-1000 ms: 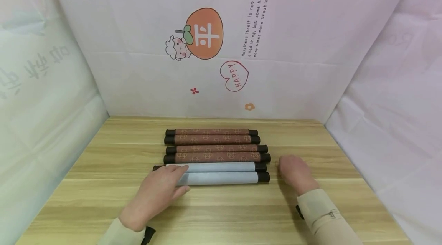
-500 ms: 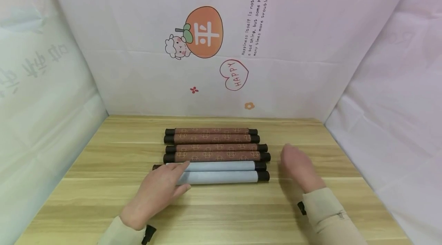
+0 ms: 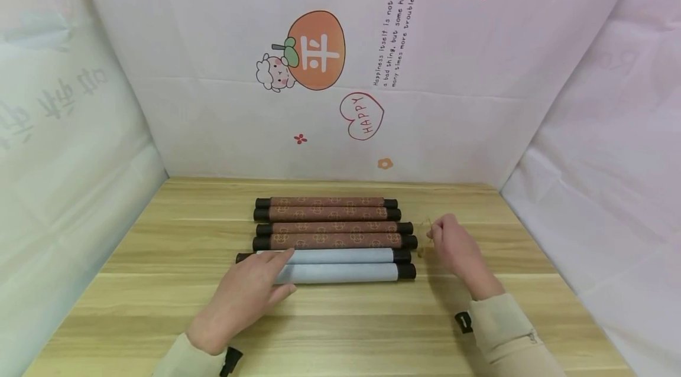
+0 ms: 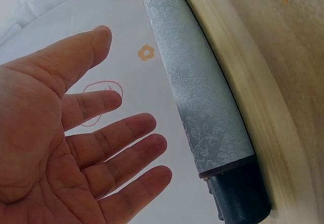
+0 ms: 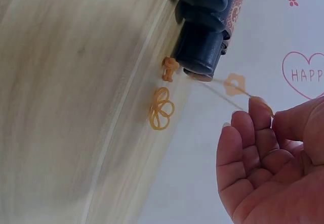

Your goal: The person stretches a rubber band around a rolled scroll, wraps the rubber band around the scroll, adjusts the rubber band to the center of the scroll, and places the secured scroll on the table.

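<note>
Over the left end of the light blue patterned scroll (image 3: 340,273) my left hand (image 3: 247,294) is held, fingers loosely extended; whether it touches cannot be told. In the left wrist view the palm and fingers are spread beside the scroll (image 4: 195,82), holding nothing. To the right of the scrolls, my right hand (image 3: 457,250) pinches a thin yellow rubber band (image 5: 240,90) between thumb and index finger. Beyond the blue scroll lie brown patterned scrolls (image 3: 335,240) with black end knobs. More rubber bands (image 5: 162,110) lie on the table by the knobs.
The wood-grain table (image 3: 340,335) carries the scrolls in a row, side by side. A white printed cloth (image 3: 452,117) rises behind it, and white cloth walls (image 3: 596,188) stand at both sides.
My right hand has moved slightly away from me and to the right, and a rubber band now shows at its fingertips. The left hand and the scrolls have stayed in place.
</note>
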Action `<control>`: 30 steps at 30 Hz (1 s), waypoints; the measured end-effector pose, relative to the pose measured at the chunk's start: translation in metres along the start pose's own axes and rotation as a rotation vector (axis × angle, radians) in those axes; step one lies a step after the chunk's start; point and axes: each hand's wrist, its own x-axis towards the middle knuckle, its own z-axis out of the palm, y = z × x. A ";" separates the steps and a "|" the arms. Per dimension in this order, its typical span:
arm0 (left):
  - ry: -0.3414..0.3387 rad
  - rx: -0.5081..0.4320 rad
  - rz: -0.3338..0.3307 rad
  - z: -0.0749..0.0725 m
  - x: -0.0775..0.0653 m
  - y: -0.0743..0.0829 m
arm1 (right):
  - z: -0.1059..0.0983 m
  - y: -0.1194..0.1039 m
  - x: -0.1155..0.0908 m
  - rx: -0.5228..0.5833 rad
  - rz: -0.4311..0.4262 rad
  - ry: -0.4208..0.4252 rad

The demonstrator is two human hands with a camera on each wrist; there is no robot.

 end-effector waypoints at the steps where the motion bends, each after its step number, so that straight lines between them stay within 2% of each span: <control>1: -0.002 0.001 0.000 0.000 0.000 0.000 | 0.000 0.001 0.000 0.000 0.002 0.003; 8: -0.008 -0.004 -0.002 0.001 0.000 0.002 | -0.003 0.002 -0.002 0.031 0.010 0.034; 16: -0.002 -0.039 0.008 0.002 0.003 0.007 | -0.005 -0.007 -0.006 0.131 -0.044 0.070; 23: -0.012 -0.068 0.031 0.001 0.007 0.013 | -0.003 -0.024 -0.013 0.415 -0.051 -0.021; 30: -0.016 -0.111 0.038 0.002 0.013 0.024 | 0.002 -0.048 -0.025 0.562 -0.063 -0.121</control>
